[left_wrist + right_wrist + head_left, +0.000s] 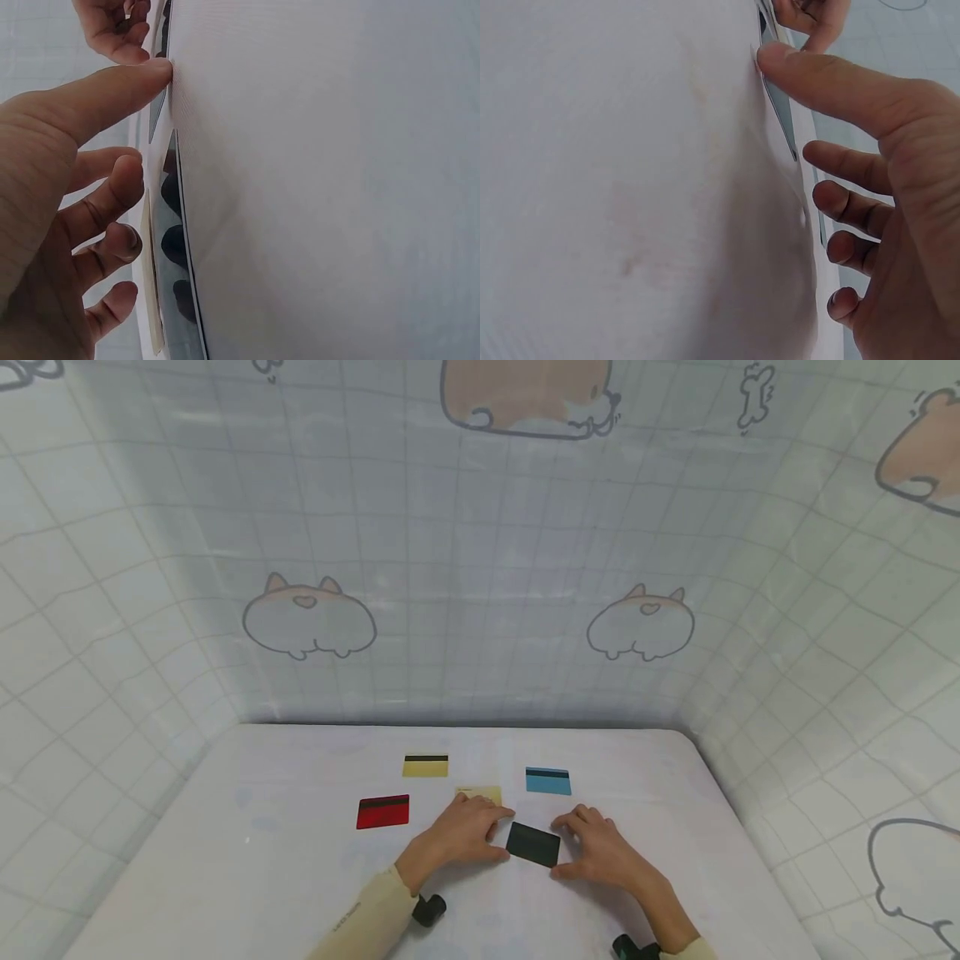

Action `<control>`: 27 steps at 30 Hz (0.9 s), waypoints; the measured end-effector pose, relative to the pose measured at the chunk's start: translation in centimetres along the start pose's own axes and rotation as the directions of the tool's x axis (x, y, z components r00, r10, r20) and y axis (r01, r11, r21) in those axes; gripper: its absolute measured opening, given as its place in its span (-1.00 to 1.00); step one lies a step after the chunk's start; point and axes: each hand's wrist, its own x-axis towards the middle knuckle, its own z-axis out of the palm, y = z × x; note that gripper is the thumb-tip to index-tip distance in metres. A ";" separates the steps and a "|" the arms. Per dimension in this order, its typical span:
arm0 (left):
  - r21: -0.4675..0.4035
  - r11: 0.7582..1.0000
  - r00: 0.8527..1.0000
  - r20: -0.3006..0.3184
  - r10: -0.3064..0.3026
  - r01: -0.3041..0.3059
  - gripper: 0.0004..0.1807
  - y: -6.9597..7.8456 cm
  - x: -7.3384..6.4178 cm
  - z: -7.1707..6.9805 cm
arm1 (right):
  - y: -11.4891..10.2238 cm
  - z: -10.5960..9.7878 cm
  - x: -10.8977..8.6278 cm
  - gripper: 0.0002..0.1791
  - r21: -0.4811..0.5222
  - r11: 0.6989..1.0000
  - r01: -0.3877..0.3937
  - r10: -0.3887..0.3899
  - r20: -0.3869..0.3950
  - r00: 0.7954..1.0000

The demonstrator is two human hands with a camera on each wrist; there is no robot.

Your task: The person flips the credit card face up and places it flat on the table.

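A black card [533,845] lies slightly turned on the white table, between the two hands. My left hand [467,828] is at its left side, the thumb tip right at the card's lower left corner. On the other side my right hand [598,846] has its thumb tip at the lower right corner. In both wrist views the other fingers are loosely bent around nothing. A pale yellow card [483,793] lies just beyond the left hand, which partly hides it.
Farther back lie a yellow card with a dark stripe [425,768] and a blue striped card [548,782]. A red striped card [382,813] is left of the left hand. A grid-patterned curtain [480,543] surrounds the table's back and sides.
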 end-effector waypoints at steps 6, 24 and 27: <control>-0.005 1.000 1.000 0.004 0.001 -0.001 -0.38 0.0 0.0 0.0 | 0.0 0.1 0.2 -0.32 -0.004 1.000 -0.002 0.002 0.003 1.000; 0.004 1.000 1.000 -0.019 0.023 -0.023 -0.46 0.0 0.1 0.0 | -1.0 -0.7 0.8 -0.48 0.065 0.997 -0.047 0.041 0.101 0.994; -0.002 1.000 1.000 -0.015 0.019 -0.019 -0.46 0.1 0.0 -0.1 | -1.3 -0.8 0.9 -0.48 0.073 0.996 -0.043 0.034 0.109 0.993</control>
